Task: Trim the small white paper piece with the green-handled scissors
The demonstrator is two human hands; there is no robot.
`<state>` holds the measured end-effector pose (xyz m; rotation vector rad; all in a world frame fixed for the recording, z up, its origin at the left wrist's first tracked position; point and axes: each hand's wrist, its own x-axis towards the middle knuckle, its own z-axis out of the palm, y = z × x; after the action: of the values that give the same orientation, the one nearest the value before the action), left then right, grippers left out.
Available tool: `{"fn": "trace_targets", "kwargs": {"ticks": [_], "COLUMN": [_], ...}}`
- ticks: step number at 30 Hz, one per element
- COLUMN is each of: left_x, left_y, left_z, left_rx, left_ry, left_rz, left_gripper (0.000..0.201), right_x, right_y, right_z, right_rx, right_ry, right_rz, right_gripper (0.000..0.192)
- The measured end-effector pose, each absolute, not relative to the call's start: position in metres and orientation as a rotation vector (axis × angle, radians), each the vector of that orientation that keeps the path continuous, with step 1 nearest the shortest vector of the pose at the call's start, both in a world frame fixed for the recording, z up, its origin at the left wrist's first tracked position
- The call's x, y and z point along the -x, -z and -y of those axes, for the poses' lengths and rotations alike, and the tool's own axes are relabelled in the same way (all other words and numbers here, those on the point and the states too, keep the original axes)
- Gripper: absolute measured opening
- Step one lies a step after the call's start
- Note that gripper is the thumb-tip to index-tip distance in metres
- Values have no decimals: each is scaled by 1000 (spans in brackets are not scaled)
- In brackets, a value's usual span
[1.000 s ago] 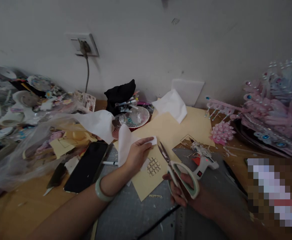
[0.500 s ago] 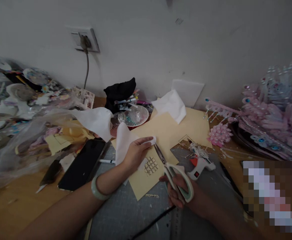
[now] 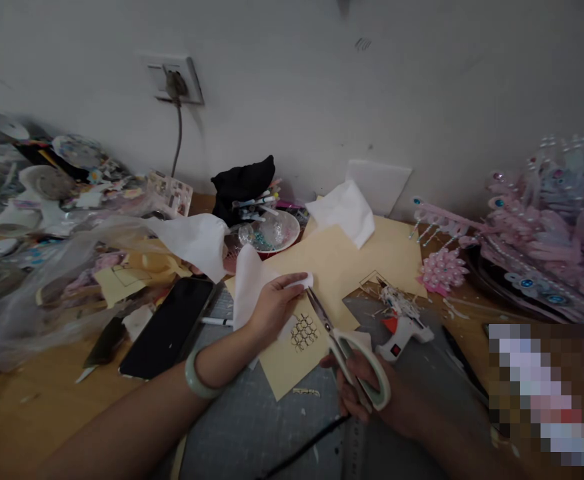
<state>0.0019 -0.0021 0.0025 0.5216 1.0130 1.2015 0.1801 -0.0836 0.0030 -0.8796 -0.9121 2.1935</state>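
Two hands are at work around the yellow sheet [image 3: 282, 377] marked with dark rings, which serves here as the landmark. The left hand [image 3: 275, 307] pinches a bit of white cloth [image 3: 247, 280] between thumb and forefinger, above the far part of the sheet; more cloth drapes behind that hand. The right hand [image 3: 357, 383] is wrapped about the handles of the scissors [image 3: 339, 350], beside the sheet's right edge, with the blades nearly together and pointing at the pinched cloth. Whether the tips touch it cannot be told.

The chief risk, I judge, is a nipped fingertip: the tips sit just beside the left thumb and finger, and so little cloth sticks out past them that a slip would meet skin. Soft cloth held at one spot may also fold between the blades and leave a ragged edge. If the scissors dip, they could nick the yellow sheet lying underneath.

The glue gun [image 3: 406, 337] stands to the right of the sheet, near the right hand; an outward swing of the wrist could knock it, and it may be hot, though that does not show. A black cord [image 3: 312, 443] lies below the sheet, near the right hand, and could snag it.
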Motion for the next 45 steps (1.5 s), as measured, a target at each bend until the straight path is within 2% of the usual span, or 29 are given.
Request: {"fn": "trace_targets", "kwargs": {"ticks": [20,45], "left_x": [-1,-1], "left_y": [2,4], "left_z": [1,-1], "left_rx": [-547,-518], "left_ry": [-1226,-1263], "left_rz": [-981,-933], "left_gripper": [21,21], "right_x": [-183,-184], "right_y": [-4,-2], "right_z": [83,82], "right_rx": [951,865], "right_ry": [-2215,-2292], "right_rz": [970,949], "right_gripper": [42,34]}}
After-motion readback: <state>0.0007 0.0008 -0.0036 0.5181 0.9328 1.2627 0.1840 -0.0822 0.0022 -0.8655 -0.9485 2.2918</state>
